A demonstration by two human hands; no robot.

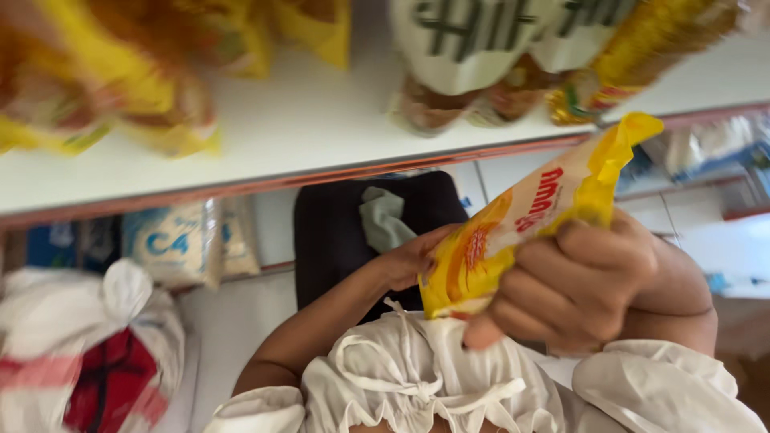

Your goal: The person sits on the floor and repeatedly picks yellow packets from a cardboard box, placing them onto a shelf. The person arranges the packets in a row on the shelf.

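Right hand (589, 289) grip clamped on one yellow packet (521, 220), left hand (413, 261) fingers against it.

- Yellow packets (104, 80) on the white shelf (321, 120): smeared by motion blur and cut by the top and left edges; contents can't be made out.
- White-labelled bags (481, 56) up top: cut by the top edge, lower parts blurred.
- Left hand (413, 261): fingers hidden behind the yellow packet (521, 216); only the heel of the palm and the wrist show.
- Right hand (577, 289): thumb hidden behind the packet.
- Packet's lower end hidden behind the right fingers.
- White plastic bag (88, 353), lower left: blurred, cut by the left and bottom edges; red contents unidentifiable.
- Pale sack (172, 240) under the shelf: top hidden by the shelf lip.
- Far right background: too blurred to name.
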